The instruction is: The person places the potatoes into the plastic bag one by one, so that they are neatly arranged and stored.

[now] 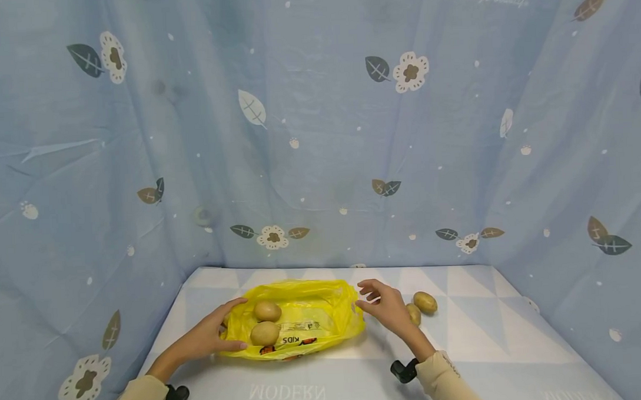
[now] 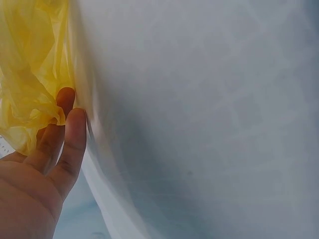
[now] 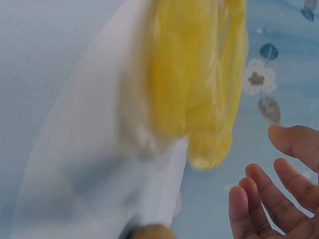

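Note:
In the head view a yellow plastic bag (image 1: 324,317) lies on its side with its mouth spread wide. Two potatoes, an upper potato (image 1: 268,311) and a lower potato (image 1: 264,334), sit in its left part. My left hand (image 1: 205,334) grips the bag's left end, thumb toward the front. In the left wrist view its fingers (image 2: 75,134) press against the crumpled yellow film, partly covered by it. Just off the bag's right end, my right hand (image 1: 383,304) is raised with loosely bent fingers and holds nothing. The right wrist view shows a gap between these fingers (image 3: 279,204) and the bag.
Beyond my right hand, two more potatoes, a farther potato (image 1: 425,303) and a partly hidden potato (image 1: 413,314), lie on the table. The white and pale blue tabletop (image 1: 478,318) is bordered at the back and sides by a blue floral curtain (image 1: 324,164).

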`<state>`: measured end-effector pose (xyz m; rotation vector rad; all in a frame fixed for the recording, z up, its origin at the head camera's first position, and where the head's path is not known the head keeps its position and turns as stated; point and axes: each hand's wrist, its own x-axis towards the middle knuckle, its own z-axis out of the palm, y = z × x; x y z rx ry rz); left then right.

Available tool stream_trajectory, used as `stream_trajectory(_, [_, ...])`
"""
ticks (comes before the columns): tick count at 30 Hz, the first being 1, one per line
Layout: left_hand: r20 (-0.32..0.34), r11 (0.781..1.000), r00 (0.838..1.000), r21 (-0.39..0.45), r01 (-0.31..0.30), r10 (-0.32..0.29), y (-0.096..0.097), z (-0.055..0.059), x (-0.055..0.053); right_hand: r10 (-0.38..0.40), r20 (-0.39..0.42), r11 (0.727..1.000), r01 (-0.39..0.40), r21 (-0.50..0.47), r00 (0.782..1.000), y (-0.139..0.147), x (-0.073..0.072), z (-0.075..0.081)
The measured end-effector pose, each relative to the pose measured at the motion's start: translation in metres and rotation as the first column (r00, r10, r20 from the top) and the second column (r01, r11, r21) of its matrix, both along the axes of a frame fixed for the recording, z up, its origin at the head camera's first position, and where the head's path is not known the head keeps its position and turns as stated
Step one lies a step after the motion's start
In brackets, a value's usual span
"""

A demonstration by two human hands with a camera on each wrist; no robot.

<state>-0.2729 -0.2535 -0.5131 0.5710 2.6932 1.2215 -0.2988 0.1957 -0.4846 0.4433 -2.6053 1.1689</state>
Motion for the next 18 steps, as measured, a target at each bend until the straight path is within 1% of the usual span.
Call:
stream_trajectory(3, [0.000,1.000,1.000,0.004,0.001,-0.001,-0.001,0.000,0.000,-0.058,0.012,0.998,0.058,0.004,0.998,0.013,0.000,-0.002])
stream_trajectory(6, [0.002,1.000,1.000,0.008,0.001,-0.001,-0.001,-0.001,0.000,-0.093,0.041,0.996,0.093,-0.014,0.995,0.027,-0.001,-0.003])
stream_trajectory(10, [0.009,1.000,1.000,0.006,-0.008,0.008,-0.001,-0.001,0.001,-0.107,0.069,0.994,0.109,-0.025,0.992,0.046,-0.001,-0.006])
stream_trajectory(14, [0.014,1.000,1.000,0.002,-0.015,0.015,-0.001,0.000,0.001,-0.140,0.045,0.990,0.140,0.014,0.989,0.066,0.000,-0.008])
stream_trajectory(18, [0.006,1.000,1.000,0.003,-0.008,0.008,-0.001,0.000,0.001,-0.180,0.033,0.984,0.179,0.027,0.983,0.084,0.002,-0.009])
